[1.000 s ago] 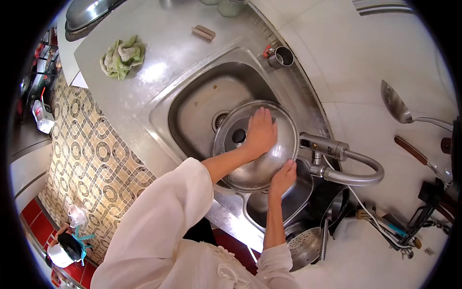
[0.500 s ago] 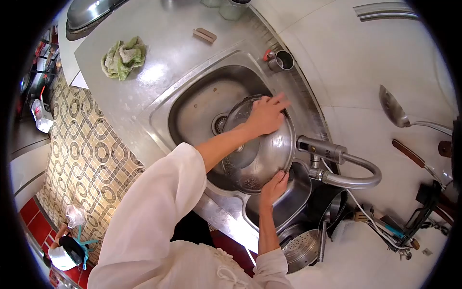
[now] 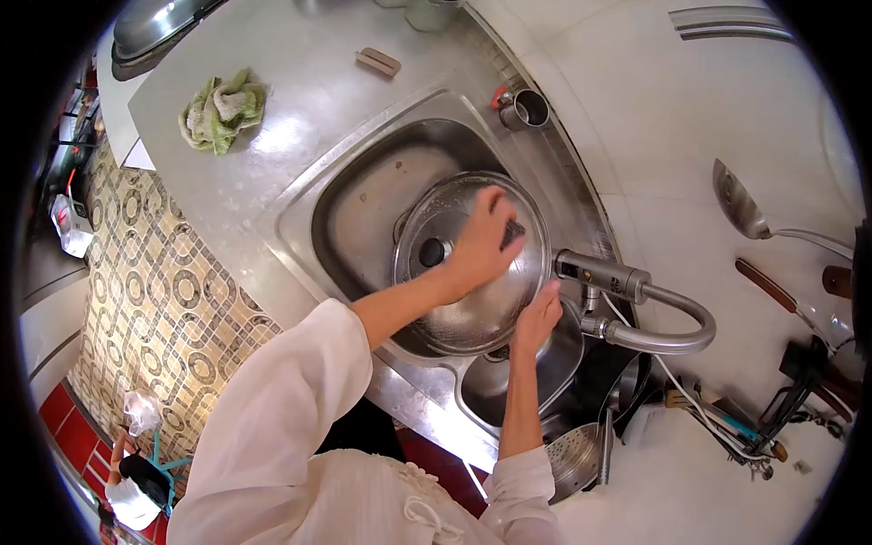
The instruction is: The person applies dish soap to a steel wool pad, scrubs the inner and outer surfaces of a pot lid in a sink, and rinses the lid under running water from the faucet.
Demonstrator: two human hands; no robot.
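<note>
A round, shiny lid [image 3: 445,313] with a black knob lies over the large sink basin [image 3: 359,218], knob side toward me. Above its face is my left hand [image 3: 483,243], fingers curled round a small dark scouring pad [image 3: 513,234]; the fingertips are blurred by motion. At the lid's near right rim, my right hand [image 3: 536,320] grips the edge, with its thumb and fingers partly hidden. Wet streaks and drops show on the lid. The faucet [image 3: 604,277] reaches in just right of the lid.
A green-and-white cloth [image 3: 222,111] and a brown flat piece [image 3: 378,62] lie on the steel counter. A metal cup [image 3: 524,110] stands behind the sink. Beside the small basin [image 3: 481,400] are a strainer [image 3: 577,459] and pans. Utensils hang right; a seated person [image 3: 136,490] is far left.
The lid has been turned so its black knob now shows. My left hand has shifted down over its face, and the dark pad has come into view. My right hand has moved up along the rim.
</note>
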